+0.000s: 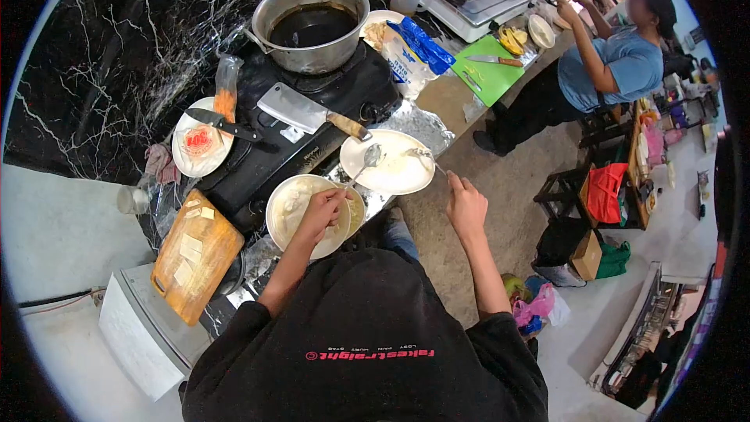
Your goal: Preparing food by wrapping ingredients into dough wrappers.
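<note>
My left hand (321, 215) grips a metal spoon (371, 156), its bowl lying over a white oval plate (389, 182). From the other side, my right hand (467, 205) holds a fork (423, 154) with its tines over the same plate. A little pale food (399, 163) lies on the plate between the two utensils. Below my left hand is a white bowl (280, 211) with pale, creamy contents. The edge of another container (357, 214) with yellowish contents shows beside it, partly hidden by the bowl.
Behind the plate, a cleaver (296, 110) and a large pot of dark liquid (313, 27) rest on a black gas stove (234, 179). A wooden board (202, 281) with pale wrapper pieces lies left. A black-handled knife (220, 123) crosses another plate (220, 158). Another person (615, 65) stands right.
</note>
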A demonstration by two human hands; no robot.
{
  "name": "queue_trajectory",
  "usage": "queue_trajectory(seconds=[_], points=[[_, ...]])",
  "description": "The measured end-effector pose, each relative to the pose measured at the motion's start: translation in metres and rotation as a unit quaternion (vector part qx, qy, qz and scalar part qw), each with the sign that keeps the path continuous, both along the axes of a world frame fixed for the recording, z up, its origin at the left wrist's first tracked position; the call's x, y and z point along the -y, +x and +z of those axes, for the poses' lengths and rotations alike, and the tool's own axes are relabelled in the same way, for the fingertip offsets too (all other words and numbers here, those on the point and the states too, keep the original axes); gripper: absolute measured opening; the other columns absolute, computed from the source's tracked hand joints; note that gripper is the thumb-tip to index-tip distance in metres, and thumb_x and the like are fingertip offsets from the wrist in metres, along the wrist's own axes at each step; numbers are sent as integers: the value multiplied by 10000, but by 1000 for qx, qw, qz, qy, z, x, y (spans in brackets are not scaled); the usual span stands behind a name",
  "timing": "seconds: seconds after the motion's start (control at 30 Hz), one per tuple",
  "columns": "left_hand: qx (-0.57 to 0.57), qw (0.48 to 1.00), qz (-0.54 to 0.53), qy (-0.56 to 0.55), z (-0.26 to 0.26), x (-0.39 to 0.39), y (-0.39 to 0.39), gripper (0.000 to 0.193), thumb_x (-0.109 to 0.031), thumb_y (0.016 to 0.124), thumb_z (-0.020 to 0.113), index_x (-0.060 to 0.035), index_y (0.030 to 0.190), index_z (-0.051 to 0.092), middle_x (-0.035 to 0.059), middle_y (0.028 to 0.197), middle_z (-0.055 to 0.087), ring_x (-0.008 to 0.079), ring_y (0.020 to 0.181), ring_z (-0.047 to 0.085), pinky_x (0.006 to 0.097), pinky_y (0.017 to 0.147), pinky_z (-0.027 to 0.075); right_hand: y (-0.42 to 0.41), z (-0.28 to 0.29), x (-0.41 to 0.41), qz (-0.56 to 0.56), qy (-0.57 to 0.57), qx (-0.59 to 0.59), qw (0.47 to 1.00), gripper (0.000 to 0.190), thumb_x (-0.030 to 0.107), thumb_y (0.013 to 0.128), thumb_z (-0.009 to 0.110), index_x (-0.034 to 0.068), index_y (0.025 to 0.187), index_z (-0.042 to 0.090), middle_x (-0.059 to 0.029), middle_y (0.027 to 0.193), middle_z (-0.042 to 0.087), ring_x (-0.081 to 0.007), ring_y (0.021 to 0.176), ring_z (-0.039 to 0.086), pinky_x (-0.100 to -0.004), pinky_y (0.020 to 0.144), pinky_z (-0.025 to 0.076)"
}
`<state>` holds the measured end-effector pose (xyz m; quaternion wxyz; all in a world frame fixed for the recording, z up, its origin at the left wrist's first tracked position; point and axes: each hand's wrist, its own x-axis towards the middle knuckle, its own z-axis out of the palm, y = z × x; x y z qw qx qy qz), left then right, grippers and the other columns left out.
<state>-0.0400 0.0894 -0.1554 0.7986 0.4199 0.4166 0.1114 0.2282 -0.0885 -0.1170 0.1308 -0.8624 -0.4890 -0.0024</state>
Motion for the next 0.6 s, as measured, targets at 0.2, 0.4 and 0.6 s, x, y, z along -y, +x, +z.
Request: queue_trajectory(seconds=[0.2, 0.4, 0.6], points=[[-6, 1000, 11, -1, 4, -3, 1, 250, -223, 1031, 514, -28, 1017, 670, -104, 579, 311, 21, 448, 242, 220, 430, 190, 0, 0, 11, -8, 33, 9, 999, 372, 65, 819, 605, 114, 1188, 629, -131, 885, 642, -353, 721, 660, -465, 585, 518], [-5, 1000, 8, 16, 0, -7, -2, 247, -218, 1030, 515, -29, 1020, 674, -103, 584, 315, 16, 451, 246, 216, 428, 189, -9, 36, 9, -19, 75, -8, 997, 344, 34, 820, 596, 114, 1152, 627, -136, 868, 649, -353, 732, 656, -462, 599, 517], [2, 1000, 12, 7, 2, -6, -1, 246, -221, 1028, 521, -29, 1024, 674, -102, 593, 323, 14, 450, 251, 212, 427, 186, -19, 69, 7, -18, 104, -70, 992, 280, 25, 847, 576, 84, 1115, 631, -169, 806, 655, -374, 699, 638, -456, 607, 502]])
